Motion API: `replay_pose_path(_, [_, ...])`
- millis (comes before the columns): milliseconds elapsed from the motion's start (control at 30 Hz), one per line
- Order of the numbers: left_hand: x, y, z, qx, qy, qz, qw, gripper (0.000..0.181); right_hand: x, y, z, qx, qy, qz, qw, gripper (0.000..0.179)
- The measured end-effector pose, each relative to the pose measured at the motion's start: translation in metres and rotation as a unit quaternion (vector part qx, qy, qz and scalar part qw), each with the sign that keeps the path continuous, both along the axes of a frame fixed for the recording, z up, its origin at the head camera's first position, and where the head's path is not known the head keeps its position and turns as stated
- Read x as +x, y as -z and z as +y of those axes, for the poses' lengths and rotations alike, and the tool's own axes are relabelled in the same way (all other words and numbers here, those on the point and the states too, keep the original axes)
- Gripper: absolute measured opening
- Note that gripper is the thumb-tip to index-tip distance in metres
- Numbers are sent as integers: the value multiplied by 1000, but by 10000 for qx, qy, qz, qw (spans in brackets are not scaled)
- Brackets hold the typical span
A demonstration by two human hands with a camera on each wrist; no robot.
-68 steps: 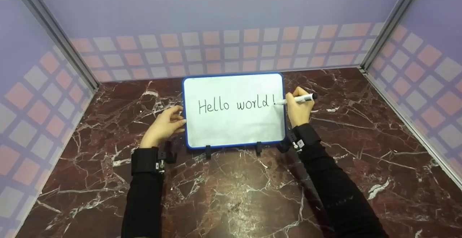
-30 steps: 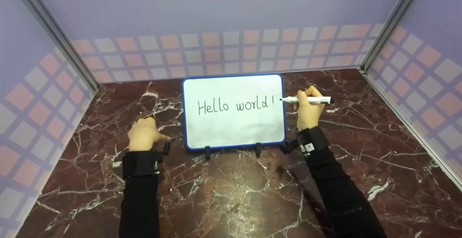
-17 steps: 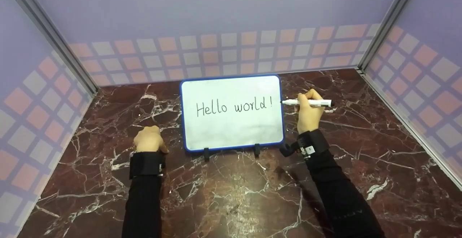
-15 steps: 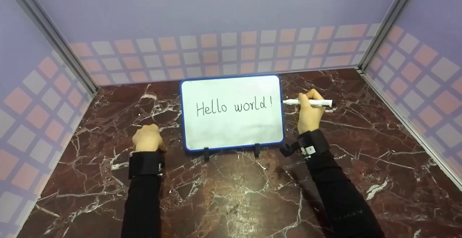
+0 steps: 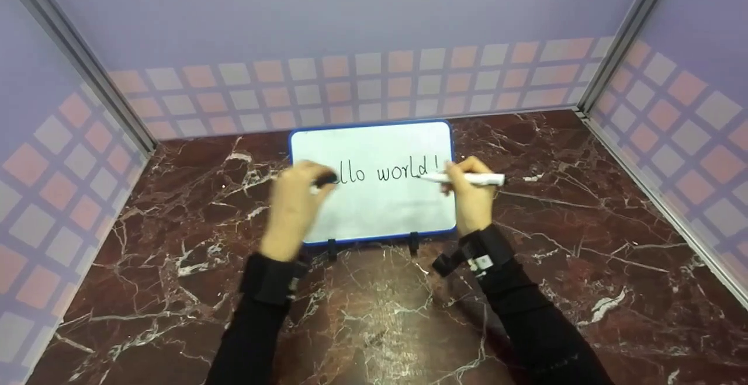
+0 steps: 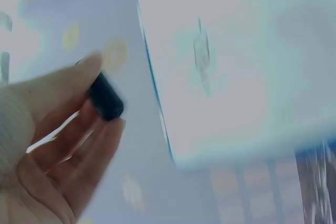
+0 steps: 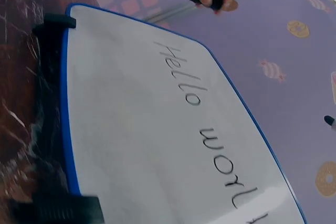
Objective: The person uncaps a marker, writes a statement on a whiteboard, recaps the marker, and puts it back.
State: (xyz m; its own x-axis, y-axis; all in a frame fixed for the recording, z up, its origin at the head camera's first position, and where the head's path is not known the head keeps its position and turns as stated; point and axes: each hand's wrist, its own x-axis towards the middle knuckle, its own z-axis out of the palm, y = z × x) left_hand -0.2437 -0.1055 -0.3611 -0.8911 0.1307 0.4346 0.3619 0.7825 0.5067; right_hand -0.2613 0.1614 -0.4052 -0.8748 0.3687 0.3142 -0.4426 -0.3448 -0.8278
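A white marker (image 5: 488,179) is pinched in my right hand (image 5: 474,201), its uncapped dark tip pointing left in front of the whiteboard (image 5: 380,212). In the right wrist view that dark marker tip (image 7: 329,120) shows at the right edge. My left hand (image 5: 292,207), blurred, pinches a small black marker cap (image 6: 106,98) between thumb and fingers. It is raised in front of the board's left side and covers the start of the handwriting "Hello world!" (image 5: 403,167). Cap and marker are apart.
The blue-framed board stands tilted on black feet (image 5: 332,249) on a dark red marbled tabletop (image 5: 374,326). Behind it rises a lilac wall (image 5: 350,17) with pink and grey squares. Side panels close off left and right.
My left hand, first at the board's left edge, then low on the tabletop, has risen rightward with the cap. My right hand has shifted left with the marker. The cap has left the marker's rear end.
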Motion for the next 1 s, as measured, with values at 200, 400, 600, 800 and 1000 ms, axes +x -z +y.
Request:
replay_pose_path(200, [10, 13, 39, 423, 937, 554, 9932, 21, 14, -1, -21, 68, -841, 212, 9962, 28])
replay_pose_path(400, [16, 19, 49, 183, 1191, 1115, 9864, 17, 21, 2, -30, 170, -1033, 228, 9942, 27])
replay_pose_path(600, [24, 16, 56, -41, 1403, 1326, 9812, 16, 24, 3, -33, 590, -1205, 364, 9903, 26])
replay_pose_path(800, [29, 13, 57, -19, 1831, 1422, 9728, 16, 25, -2, -36, 817, -1290, 615, 9864, 30])
replay_pose_path(1000, [30, 11, 55, 199, 2190, 1218, 9679, 19, 25, -4, -35, 984, -1530, 928, 9789, 33])
